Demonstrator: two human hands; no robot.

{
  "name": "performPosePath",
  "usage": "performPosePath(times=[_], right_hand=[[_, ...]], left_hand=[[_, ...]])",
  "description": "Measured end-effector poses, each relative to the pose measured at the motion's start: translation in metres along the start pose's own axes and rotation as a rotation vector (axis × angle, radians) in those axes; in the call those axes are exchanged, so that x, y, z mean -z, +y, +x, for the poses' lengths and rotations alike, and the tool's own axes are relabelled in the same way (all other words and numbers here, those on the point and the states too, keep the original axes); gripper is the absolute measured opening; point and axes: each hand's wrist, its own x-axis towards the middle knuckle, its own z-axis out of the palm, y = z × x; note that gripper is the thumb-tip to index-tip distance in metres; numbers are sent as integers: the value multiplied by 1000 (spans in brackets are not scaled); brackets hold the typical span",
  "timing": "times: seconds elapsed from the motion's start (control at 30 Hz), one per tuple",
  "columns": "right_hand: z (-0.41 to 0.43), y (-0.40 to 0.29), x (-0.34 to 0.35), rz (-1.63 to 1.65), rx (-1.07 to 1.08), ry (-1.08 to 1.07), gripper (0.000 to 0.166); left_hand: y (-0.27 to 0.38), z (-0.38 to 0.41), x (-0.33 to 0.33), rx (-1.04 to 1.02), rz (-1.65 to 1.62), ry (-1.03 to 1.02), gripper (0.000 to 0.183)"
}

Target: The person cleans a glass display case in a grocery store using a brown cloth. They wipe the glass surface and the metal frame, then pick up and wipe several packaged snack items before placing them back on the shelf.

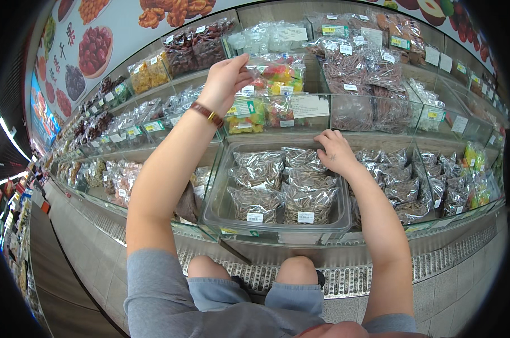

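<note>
My left hand (226, 78), with a brown watch strap on its wrist, pinches the left end of a clear bag of colourful sweets or candied fruit (278, 72). That bag lies on top of similar bags (245, 116) in a glass-fronted shelf compartment. Lower down, my right hand (337, 153) is at the back right corner of a clear plastic tub (276, 227), fingers slightly curled and holding nothing. Whether its fingertips touch the tub's rim or the shelf ledge, I cannot tell. Several bags of thin brown dried food (257, 203) sit in the tub in two columns.
A glass divider (214, 181) rises beside the tub on the left. Bags of purplish dried strips (352, 72) fill the compartment to the right of the sweets. A paper sign (309, 105) hangs on the front glass. Below runs a perforated metal strip (348, 281) along the floor.
</note>
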Motion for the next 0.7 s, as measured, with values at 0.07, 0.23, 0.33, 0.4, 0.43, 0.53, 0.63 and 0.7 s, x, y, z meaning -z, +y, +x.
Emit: performPosePath(times=[0.07,0.23,0.33,0.4,0.43,0.53,0.63,0.7], right_hand=[[1,-1,1,-4,-6,-11,32],[2,-4,-2,-4,-16,-21,32],[1,-2,-1,-8,-28,-27,32],[1,-4,0,-6,-39,-39,32],[1,-4,1,-4,-36,-36,32],[1,-4,0,5,-25,-29,32],[1,-2,0,8,-26,-27,32],[1,-1,0,5,-29,-29,32]], left_hand=[[-4,17,-11,12,23,89,21],[-30,61,-20,248,116,158,27],[-38,71,-26,133,199,-33,32],[-42,79,-20,-3,477,-123,39],[-46,82,-14,-105,675,-133,41],[-56,90,-1,-284,1138,-203,53],[-70,85,4,-442,1197,-221,42],[-68,88,6,-383,1229,-183,34]])
